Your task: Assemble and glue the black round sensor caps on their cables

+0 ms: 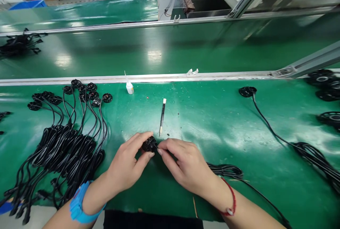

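My left hand [128, 163] pinches a small round black connector part [149, 145] between thumb and fingers, just above the green mat [212, 122]. My right hand [183, 163] meets it from the right, fingertips pressed on the same part. A black cable [225, 170] trails from under my right hand toward the right. A thin pen-like tool [162, 116] with a white tip lies on the mat just beyond my hands. A blue strap circles my left wrist and a red cord my right.
A pile of black cables with round ends [66, 140] lies at the left. A small white glue bottle [129, 87] stands by the metal rail [159, 78]. Another cabled part [247, 91] lies at the right, with black round pieces [325, 83] at the far right.
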A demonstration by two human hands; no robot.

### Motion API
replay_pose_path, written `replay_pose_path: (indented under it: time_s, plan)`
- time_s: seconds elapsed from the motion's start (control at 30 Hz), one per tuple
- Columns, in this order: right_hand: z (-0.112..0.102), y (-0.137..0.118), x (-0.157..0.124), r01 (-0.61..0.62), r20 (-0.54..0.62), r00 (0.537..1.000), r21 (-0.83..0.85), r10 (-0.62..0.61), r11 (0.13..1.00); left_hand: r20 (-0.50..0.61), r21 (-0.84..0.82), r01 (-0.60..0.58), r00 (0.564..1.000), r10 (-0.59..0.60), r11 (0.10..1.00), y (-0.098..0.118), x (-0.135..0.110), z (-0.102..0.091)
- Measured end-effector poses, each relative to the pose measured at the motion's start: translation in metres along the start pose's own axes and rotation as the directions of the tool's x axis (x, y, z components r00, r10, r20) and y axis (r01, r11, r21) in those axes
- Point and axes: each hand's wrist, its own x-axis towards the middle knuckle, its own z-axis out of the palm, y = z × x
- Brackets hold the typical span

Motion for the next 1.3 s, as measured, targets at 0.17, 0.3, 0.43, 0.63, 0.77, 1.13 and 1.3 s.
replay_pose_path:
  time_s: [0.17,0.3,0.43,0.63,0.77,1.13,1.3]
  plan:
    - [0.000,0.000,0.000,0.028,0.030,0.999,-0.034,-0.027,0.999,0.037,-0.052,0.057,0.998,-0.055,0.997,-0.002,0.000,-0.001]
    - [0.002,-0.002,0.001,-0.023,-0.049,0.999,-0.005,0.023,1.000,0.048,-0.124,0.116,0.993,-0.111,0.985,-0.004,0.000,-0.002]
    - [0.002,-0.003,0.002,-0.056,-0.092,0.994,0.033,0.059,0.998,0.100,-0.195,0.185,0.981,-0.168,0.963,-0.004,0.000,-0.001]
    - [-0.001,-0.003,0.002,-0.027,-0.100,0.995,0.021,0.029,0.999,0.130,-0.259,0.231,0.970,-0.203,0.938,-0.004,-0.001,0.002]
    - [0.003,-0.003,0.001,-0.027,-0.104,0.994,0.004,0.028,1.000,0.116,-0.245,0.236,0.970,-0.213,0.940,-0.005,-0.002,0.003]
    - [0.011,-0.001,-0.001,-0.023,-0.065,0.998,-0.146,0.013,0.989,0.139,-0.471,0.319,0.948,-0.288,0.823,-0.002,0.001,0.013]
    - [0.002,0.001,0.001,-0.051,-0.053,0.997,0.034,0.053,0.998,0.160,-0.621,0.343,0.936,-0.314,0.705,0.003,0.005,0.011]
